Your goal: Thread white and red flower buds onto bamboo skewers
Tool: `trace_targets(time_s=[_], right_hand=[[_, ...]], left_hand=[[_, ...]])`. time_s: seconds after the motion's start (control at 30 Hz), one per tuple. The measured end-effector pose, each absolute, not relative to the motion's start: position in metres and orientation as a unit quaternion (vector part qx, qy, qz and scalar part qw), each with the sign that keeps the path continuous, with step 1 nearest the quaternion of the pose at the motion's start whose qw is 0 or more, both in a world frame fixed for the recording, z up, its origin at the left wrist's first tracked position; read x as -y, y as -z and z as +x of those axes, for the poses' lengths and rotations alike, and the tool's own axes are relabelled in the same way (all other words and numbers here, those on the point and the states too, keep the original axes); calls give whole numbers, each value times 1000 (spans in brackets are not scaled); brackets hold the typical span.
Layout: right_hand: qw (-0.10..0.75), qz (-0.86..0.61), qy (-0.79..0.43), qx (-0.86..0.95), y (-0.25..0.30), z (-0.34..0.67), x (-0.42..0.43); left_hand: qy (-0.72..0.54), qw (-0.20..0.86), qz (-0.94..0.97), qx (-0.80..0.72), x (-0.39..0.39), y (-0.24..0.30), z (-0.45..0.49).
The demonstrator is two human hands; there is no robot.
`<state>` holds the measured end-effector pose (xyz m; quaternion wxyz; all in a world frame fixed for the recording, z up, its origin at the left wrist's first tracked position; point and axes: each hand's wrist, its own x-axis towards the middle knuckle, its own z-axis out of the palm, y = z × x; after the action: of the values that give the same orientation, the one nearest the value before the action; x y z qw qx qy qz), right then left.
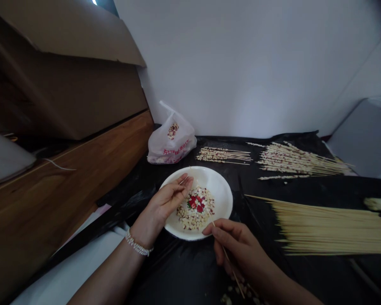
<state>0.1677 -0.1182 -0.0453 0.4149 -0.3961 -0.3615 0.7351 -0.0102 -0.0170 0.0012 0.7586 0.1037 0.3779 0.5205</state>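
A white bowl point(222, 186) with a printed red flower at its bottom holds loose cream and dark-red kernels point(190, 221) that look like corn. My left hand point(174, 197), a beaded bracelet at its wrist, is over the bowl's left side. Its thumb and fingers are pinched together; whatever is between them is too small to make out. By the near right rim, my right hand point(235, 243) grips a thin wooden skewer point(227, 258). The skewer's upper end points up over the bowl and its lower end slants down toward me.
Bare skewers point(333, 228) lie bundled at the right on black plastic sheeting point(178, 271). Behind them are a large pile of threaded skewers point(288, 159) and a smaller one point(219, 154). A white plastic bag point(174, 144) stands behind the bowl. Loose kernels point(244, 292) lie near me. A cardboard box point(82, 84) is at left.
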Motion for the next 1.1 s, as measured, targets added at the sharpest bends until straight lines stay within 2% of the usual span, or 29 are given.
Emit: trace_targets(time_s=[0.1, 0.3, 0.67, 0.93, 1.1], right_hand=[[414, -405, -730, 363, 45, 167, 119], [411, -412, -724, 371, 45, 166, 120], [407, -404, -732, 368, 45, 167, 121], [402, -389, -736, 380, 49, 167, 120], [397, -387, -740, 381, 51, 167, 121]], left_hand=[[-527, 741, 33, -415, 5, -5, -2], [-540, 746, -50, -386, 3, -11, 2], [-544, 732, 43, -408, 3, -2, 1], [-539, 748, -6, -388, 2, -1, -2], [-527, 764, 25, -370, 0, 4, -6]])
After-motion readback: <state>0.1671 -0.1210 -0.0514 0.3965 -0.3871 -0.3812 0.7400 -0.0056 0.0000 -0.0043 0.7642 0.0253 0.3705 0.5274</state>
